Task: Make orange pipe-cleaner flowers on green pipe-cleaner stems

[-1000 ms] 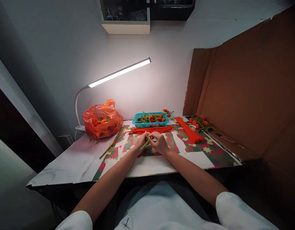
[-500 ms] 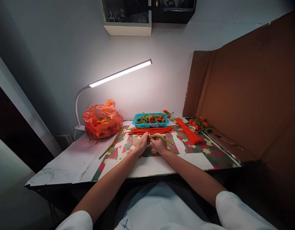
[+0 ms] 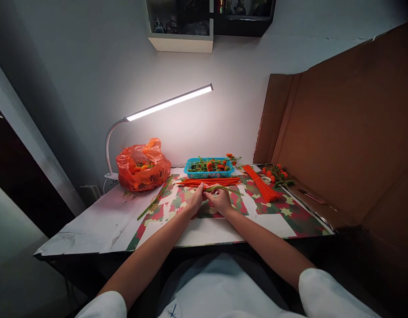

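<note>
My left hand (image 3: 197,197) and my right hand (image 3: 220,199) meet over the table, fingertips pinched together. Both are closed on green pipe cleaners (image 3: 235,191), whose free ends stick out to the right past my right hand. The exact spot between the fingertips is too small to make out. Just behind my hands lies a row of red-orange pipe cleaners (image 3: 210,181). A tied bundle of orange pipe cleaners (image 3: 261,183) rests to the right. More green pipe cleaners (image 3: 154,201) lie to the left of my hands.
A blue basket (image 3: 208,174) with orange flowers and green stems stands at the back. An orange plastic bag (image 3: 142,176) sits left of it, beside a lit desk lamp (image 3: 170,102). At the right are loose orange flowers (image 3: 275,173) and a tall cardboard sheet (image 3: 339,123).
The free ends of the green pipe cleaners have swung a little lower and reach farther right. Both hands stay pinched together in nearly the same place. The view has shifted slightly.
</note>
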Tool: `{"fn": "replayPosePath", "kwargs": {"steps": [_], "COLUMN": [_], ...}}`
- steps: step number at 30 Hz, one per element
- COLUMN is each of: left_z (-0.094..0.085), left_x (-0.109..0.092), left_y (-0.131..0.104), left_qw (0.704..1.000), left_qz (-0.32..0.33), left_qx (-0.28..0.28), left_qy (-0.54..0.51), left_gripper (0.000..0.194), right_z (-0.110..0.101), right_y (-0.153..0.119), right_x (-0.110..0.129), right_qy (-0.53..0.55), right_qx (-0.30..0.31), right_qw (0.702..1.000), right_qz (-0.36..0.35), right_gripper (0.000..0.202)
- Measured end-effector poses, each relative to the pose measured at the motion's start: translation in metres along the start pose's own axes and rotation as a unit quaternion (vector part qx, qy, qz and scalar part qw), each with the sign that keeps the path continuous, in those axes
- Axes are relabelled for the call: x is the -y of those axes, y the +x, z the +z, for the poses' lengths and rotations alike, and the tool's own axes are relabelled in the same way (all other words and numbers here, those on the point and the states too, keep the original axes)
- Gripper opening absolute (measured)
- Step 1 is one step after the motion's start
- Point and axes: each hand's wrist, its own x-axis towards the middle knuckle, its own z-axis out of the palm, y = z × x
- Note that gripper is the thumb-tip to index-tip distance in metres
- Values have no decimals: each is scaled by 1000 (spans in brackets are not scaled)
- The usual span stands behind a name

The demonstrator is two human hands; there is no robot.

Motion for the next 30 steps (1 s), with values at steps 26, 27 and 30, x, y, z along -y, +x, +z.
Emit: {"fn": "replayPosePath", "kwargs": {"steps": [26,27,30], "left_z": [-18,-18,-17], "left_x": [-30,-29,-25], "left_y": [-15,-15,-13], "left_qw": [980,977,966], "left_qz": [112,131,191], "left_qx": [77,72,58], "left_qy": [144,150,163], "left_gripper": [37,37,35], "right_z": [-23,-22,-18], "right_y": [12,12,11], "right_x": [1,0,-3], "right_qy": [-43,-38,-17], "right_qx": [25,20,7], "right_qw": [999,999,999], "right_qz": [0,12,46], "right_gripper": [17,18,23]}}
